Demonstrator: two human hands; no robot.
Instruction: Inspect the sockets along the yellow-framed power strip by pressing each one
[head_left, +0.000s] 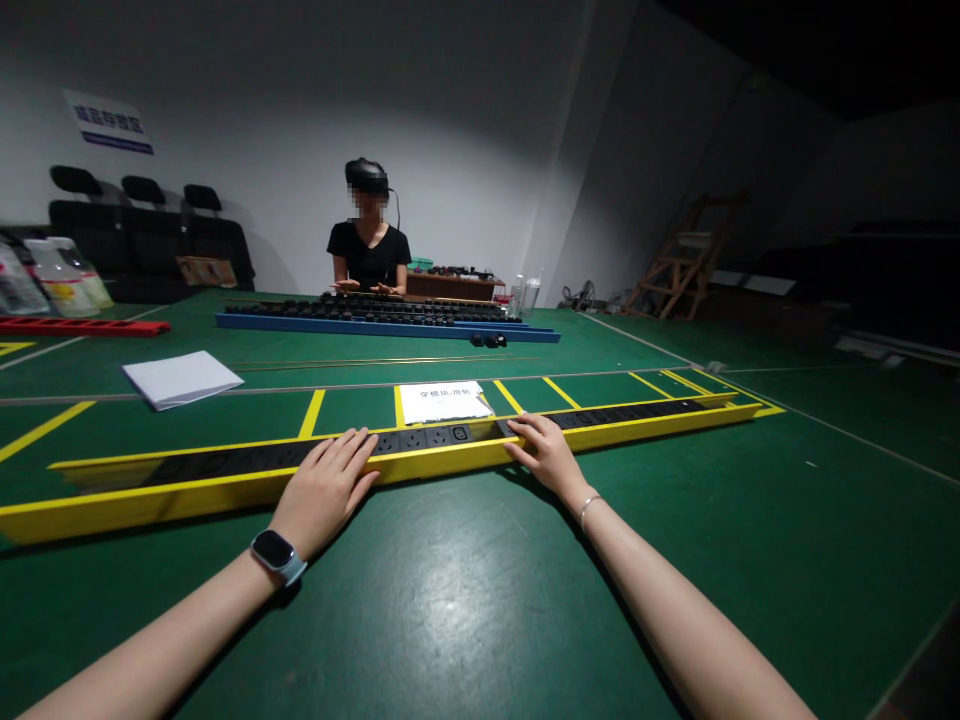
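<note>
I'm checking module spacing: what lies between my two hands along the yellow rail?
In the head view, a row of black socket modules sits in the yellow rail between the left hand and right hand, with an apparent gap nearer the right.

Socket modules (413,440) in the rail (442,464), sheet (431,407) just behind.

Both forearms (165,630) extend forward, left fingers (349,445) together, right fingers (529,430) slightly spread.
</note>
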